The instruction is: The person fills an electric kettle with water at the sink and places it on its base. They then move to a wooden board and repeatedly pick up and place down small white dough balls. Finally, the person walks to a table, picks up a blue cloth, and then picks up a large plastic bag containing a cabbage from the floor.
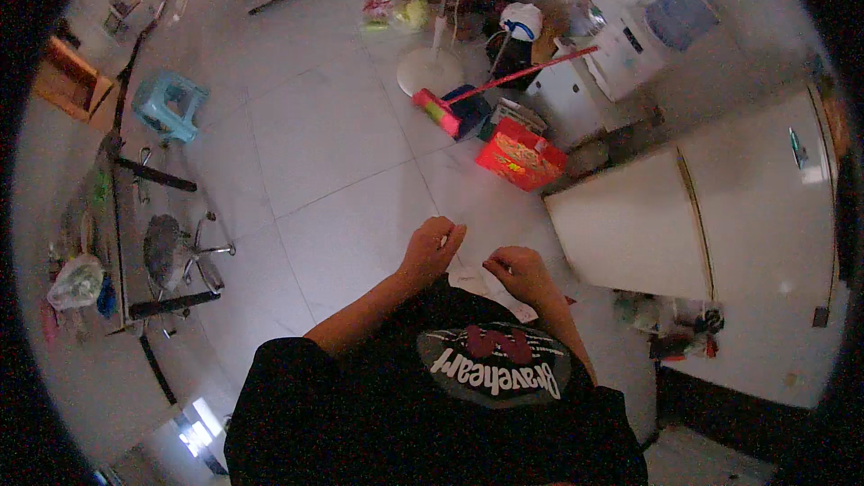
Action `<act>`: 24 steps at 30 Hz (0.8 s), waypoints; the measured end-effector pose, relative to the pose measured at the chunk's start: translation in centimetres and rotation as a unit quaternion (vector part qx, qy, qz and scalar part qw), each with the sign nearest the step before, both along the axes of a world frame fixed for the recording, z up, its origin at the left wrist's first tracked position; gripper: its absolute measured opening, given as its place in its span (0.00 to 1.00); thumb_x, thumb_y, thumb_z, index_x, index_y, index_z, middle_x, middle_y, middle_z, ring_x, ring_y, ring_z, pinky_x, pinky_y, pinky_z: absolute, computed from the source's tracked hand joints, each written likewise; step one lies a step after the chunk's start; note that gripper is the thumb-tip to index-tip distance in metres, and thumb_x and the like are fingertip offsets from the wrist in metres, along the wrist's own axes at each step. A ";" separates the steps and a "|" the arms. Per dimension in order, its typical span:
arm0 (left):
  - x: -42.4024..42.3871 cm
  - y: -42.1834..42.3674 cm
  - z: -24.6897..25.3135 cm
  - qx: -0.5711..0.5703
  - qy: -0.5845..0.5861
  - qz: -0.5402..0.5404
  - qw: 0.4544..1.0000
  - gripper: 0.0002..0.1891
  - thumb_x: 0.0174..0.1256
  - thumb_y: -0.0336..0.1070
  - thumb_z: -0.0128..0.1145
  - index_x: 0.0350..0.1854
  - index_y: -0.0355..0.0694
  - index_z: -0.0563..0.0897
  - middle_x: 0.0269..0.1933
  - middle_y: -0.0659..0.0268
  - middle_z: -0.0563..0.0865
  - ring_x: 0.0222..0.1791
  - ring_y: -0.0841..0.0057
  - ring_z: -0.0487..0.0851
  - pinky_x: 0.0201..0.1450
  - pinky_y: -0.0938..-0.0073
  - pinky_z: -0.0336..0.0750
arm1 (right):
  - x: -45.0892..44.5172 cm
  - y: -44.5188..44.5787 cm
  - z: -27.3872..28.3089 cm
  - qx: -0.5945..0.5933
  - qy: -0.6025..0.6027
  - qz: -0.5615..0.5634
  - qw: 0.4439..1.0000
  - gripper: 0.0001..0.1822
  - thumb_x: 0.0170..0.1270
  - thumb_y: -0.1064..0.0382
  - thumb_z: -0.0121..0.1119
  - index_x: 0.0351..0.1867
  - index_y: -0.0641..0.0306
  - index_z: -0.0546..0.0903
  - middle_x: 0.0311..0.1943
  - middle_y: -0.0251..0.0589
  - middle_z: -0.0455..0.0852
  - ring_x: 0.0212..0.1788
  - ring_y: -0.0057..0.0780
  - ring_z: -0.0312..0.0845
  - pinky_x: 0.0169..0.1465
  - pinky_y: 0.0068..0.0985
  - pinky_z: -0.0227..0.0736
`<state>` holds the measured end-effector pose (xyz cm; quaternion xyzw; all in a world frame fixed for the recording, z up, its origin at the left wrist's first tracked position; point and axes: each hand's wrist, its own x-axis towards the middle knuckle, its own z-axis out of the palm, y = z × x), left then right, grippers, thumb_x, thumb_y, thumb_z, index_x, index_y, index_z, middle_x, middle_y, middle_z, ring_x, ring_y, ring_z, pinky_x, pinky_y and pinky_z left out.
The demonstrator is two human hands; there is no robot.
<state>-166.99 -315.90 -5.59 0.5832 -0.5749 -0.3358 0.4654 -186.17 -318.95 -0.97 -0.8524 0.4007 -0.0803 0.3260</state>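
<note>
My left hand (432, 246) is held in front of my body above the tiled floor (337, 216), its fingers curled in and the thumb close to them. A small gap shows between thumb and finger, with no object visible in it. Close by on the right, my right hand (520, 271) is curled in the same way, apart from the left one, and nothing shows in it. Below and between the hands is a pale thing (482, 281) with faint reddish marks, partly hidden by my black printed T-shirt (378, 405). I cannot tell what it is.
Ahead lie a red box or bag (521, 155), a broom (520, 74) with a red handle and a round white stand base (428, 71). A white refrigerator (628, 223) is on the right. At left are a light-blue plastic stool (172, 104) and a wheeled chair (165, 253).
</note>
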 end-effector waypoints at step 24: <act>-2.9 -18.9 1.7 0.004 -0.059 -0.077 0.995 0.11 0.59 0.35 0.52 0.43 0.38 0.75 0.45 0.55 0.76 0.44 0.61 0.75 0.50 0.65 0.69 | 0.3 -22.2 -1.6 0.126 -0.051 0.028 0.990 0.08 0.55 0.62 0.54 0.34 0.62 0.79 0.31 0.46 0.82 0.33 0.40 0.79 0.35 0.31 0.72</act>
